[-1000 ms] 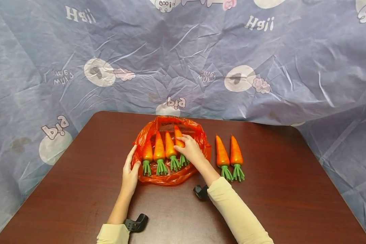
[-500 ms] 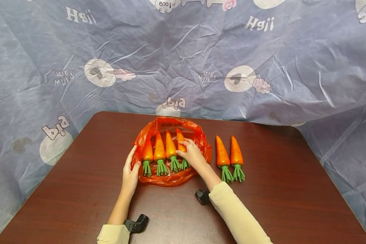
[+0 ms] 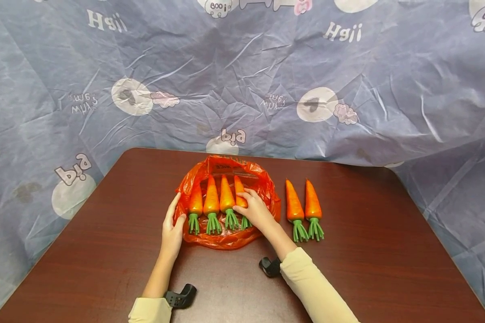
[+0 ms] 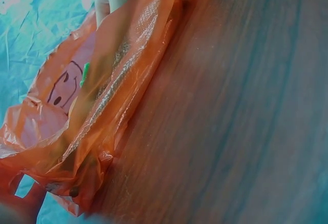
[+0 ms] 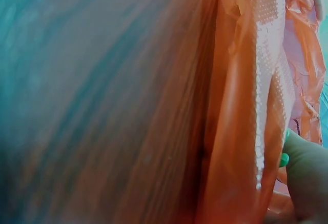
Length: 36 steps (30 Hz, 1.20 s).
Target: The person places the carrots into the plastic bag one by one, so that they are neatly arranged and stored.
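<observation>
Fingers of R hand [image 3: 255, 211] pinch R-most carrot [image 3: 239, 185] in bag [image 3: 222, 243], forearm [image 3: 282, 240] slanting in. L hand [image 3: 172, 229] spread wide, touching bag.

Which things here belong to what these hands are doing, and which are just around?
In the job: left hand, right hand, red bag, four carrots inside; probably two carrots beside it.

Just around: brown table, patterned cloth, black wrist devices.

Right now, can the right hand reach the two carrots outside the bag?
Probably yes: those two carrots lie just right of the right hand, past the edge of the red bag. But it holds another carrot, so it would likely need to let go first.
</observation>
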{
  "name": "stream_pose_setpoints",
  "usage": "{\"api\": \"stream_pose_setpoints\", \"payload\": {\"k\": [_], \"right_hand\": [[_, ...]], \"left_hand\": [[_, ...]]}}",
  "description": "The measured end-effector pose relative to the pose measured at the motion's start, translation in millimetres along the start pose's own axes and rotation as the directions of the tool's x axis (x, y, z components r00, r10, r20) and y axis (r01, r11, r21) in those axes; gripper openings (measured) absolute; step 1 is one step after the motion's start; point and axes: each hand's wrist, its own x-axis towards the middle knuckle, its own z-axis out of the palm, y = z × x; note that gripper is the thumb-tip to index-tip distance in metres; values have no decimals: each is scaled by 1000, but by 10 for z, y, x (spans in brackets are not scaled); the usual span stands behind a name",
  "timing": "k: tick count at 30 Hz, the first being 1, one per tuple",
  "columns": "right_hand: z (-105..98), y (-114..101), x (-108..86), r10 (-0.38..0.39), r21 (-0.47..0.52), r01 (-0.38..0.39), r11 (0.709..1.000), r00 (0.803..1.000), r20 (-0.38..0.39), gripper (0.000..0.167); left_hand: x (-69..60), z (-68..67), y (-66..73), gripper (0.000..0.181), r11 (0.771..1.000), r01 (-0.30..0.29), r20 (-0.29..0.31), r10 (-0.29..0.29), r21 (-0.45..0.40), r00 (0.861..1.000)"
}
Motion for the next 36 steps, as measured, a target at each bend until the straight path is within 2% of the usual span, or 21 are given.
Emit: {"api": "stream_pose_setpoints", "payload": {"k": [4,9,13,18,24,27,32,34,36], "right_hand": [[-7,-6,-13,-1,-13,1,1000,1000,12,52],[-46,-39,-58,-19,-47,22,999,998,63,52],[-90,-73,-107,-30,-34,32,999,997,68,50],[-169,-120,-167,-37,-4,37,999,999,40,47],[-298,-147,-260,-78,15,79,997,997,-23,46],[-367,-129,-319,-78,26,79,997,996,-47,45],[-494,-69,-450,-56,55,61,997,996,-76,44],[-546,-36,-514,-56,61,62,996,994,-96,43],[-595,6,-574,-52,71,61,996,992,-117,43]], "left_hand": [[0,1,7,56,1000,5,0,-5,2,1000],[-4,1,10,56,1000,9,-3,-9,6,1000],[-9,-1,9,56,1000,9,-3,-9,3,1000],[-6,2,15,55,1000,1,0,-1,-4,1000],[8,6,24,56,1000,9,2,-9,-3,1000],[1,14,88,56,1000,22,3,-22,-1,1000],[-2,12,97,56,1000,27,2,-27,7,1000],[5,1,33,56,1000,14,2,-14,8,1000],[-3,1,33,55,1000,7,2,-7,7,1000]]}}
